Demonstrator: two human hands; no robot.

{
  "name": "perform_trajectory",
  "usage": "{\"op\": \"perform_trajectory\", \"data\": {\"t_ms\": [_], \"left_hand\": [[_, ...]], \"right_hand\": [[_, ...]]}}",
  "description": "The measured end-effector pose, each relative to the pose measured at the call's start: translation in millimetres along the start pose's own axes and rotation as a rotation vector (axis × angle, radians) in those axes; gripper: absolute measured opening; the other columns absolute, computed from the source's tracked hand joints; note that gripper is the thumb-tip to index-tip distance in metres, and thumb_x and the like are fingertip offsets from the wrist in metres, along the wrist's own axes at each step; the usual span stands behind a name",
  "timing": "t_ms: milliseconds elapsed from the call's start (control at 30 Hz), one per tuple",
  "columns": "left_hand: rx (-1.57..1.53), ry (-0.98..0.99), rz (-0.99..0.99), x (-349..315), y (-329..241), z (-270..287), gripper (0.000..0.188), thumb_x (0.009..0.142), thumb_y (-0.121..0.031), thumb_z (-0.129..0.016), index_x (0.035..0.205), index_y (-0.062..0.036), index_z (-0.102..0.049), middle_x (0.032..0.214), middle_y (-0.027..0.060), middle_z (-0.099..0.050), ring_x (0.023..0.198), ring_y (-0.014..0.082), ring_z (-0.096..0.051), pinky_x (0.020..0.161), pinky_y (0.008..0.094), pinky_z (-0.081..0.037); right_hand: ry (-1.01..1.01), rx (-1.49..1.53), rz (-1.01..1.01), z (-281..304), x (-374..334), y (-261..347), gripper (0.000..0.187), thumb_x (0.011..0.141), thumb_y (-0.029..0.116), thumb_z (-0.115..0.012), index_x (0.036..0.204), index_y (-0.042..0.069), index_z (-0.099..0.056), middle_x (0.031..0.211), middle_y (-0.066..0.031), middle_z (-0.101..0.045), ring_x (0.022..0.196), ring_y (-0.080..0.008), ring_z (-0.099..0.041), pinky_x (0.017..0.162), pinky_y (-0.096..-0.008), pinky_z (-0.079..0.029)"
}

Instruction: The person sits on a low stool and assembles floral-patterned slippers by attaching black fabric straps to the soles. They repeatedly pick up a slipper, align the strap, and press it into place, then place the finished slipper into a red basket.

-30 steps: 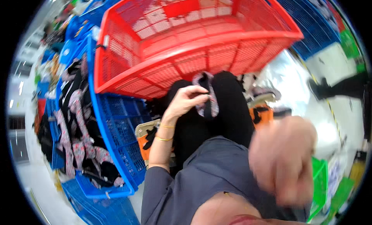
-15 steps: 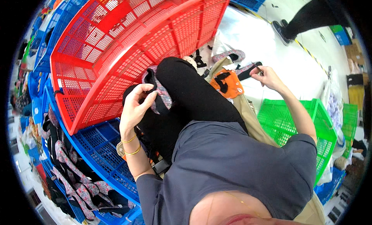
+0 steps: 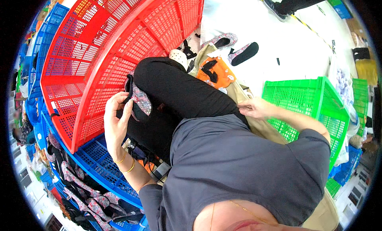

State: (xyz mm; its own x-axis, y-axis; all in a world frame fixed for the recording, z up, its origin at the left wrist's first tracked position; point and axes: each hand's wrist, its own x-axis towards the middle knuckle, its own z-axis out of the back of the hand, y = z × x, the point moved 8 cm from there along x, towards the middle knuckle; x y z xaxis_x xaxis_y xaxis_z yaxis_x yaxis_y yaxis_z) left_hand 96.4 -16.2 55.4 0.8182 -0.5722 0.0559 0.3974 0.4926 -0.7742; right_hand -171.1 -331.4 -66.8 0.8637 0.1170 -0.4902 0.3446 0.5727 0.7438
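Note:
My left hand [image 3: 116, 118] pinches the black edge of a floral slipper [image 3: 141, 100] with black lining, which rests against my black-trousered knee. My right hand [image 3: 260, 108] is closed at my right thigh, by the tan cloth [image 3: 274, 132]. A small, thin dark tool [image 3: 241, 107] pokes out from its fingertips; its exact kind is too small to tell. On the pale floor beyond my knee lie two similar slippers, one floral [image 3: 224, 39] and one showing a black sole [image 3: 245, 54].
A big red crate [image 3: 131, 55] leans at my left above a blue crate [image 3: 104, 149]. Many floral slippers [image 3: 89, 199] fill the lower left. An orange cloth [image 3: 223, 76] with black scraps lies by my knee, near a white clog [image 3: 178, 57]. Right stands a green crate [image 3: 292, 96]; a person's shoe [image 3: 274, 8] is beyond.
My right hand has come down from beside the floor slippers to my thigh, with the small tool. My left hand still holds its slipper, now slightly lower and further left; the whole view has shifted.

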Motion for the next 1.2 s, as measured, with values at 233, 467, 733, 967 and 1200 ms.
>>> {"op": "perform_trajectory", "data": {"t_ms": [233,467,733,967,1200], "left_hand": [[0.25,0.081,0.017,4.1,-19.3,4.4,0.023,0.085,-0.011,-0.068,0.104,0.002,-0.062,0.107,0.0119,-0.061,0.085,0.019,-0.058,0.081,0.0298,-0.048],[0.121,0.076,0.017,7.1,-22.2,5.8,0.024,0.086,-0.009,-0.067,0.107,0.0009,-0.062,0.113,0.0117,-0.059,0.091,0.018,-0.06,0.081,0.029,-0.049],[0.2,-0.083,0.036,-32.9,-13.2,86.6,0.025,0.094,-0.013,-0.058,0.115,-0.0005,-0.059,0.115,0.0096,-0.061,0.106,0.0157,-0.056,0.091,0.0287,-0.044],[0.312,-0.246,0.184,-130.5,-2.5,159.4,0.024,0.094,-0.013,-0.058,0.116,-0.0027,-0.06,0.115,0.0062,-0.061,0.102,0.0152,-0.058,0.087,0.0272,-0.045],[0.329,-0.352,0.404,-231.8,18.3,181.8,0.027,0.092,-0.019,-0.062,0.112,-0.0015,-0.061,0.109,0.0092,-0.062,0.095,0.0179,-0.061,0.082,0.0288,-0.049]], "right_hand": [[-0.332,0.073,-0.08,27.4,13.1,-18.5,0.03,0.088,0.014,-0.056,0.112,-0.005,-0.056,0.095,-0.0218,-0.062,0.082,-0.0343,-0.062,0.074,-0.0403,-0.049],[-0.136,0.017,-0.153,6.9,30.6,-1.0,0.037,0.089,0.018,-0.059,0.119,-0.003,-0.055,0.099,-0.0188,-0.063,0.083,-0.0223,-0.062,0.075,-0.0336,-0.049],[-0.199,-0.129,-0.224,47.3,62.7,-11.6,0.024,0.09,0.02,-0.056,0.094,-0.001,-0.066,0.071,-0.0125,-0.064,0.068,-0.0149,-0.06,0.066,-0.0329,-0.048],[-0.385,0.018,0.548,56.0,146.4,149.0,0.02,0.093,0.006,-0.058,0.111,-0.002,-0.062,0.094,-0.0052,-0.066,0.079,-0.0077,-0.057,0.07,-0.0225,-0.046],[-0.077,0.114,0.648,-1.5,198.7,265.1,0.027,0.094,0.01,-0.057,0.12,0.001,-0.058,0.103,-0.0015,-0.06,0.071,-0.0057,-0.053,0.061,-0.0195,-0.044]]}}
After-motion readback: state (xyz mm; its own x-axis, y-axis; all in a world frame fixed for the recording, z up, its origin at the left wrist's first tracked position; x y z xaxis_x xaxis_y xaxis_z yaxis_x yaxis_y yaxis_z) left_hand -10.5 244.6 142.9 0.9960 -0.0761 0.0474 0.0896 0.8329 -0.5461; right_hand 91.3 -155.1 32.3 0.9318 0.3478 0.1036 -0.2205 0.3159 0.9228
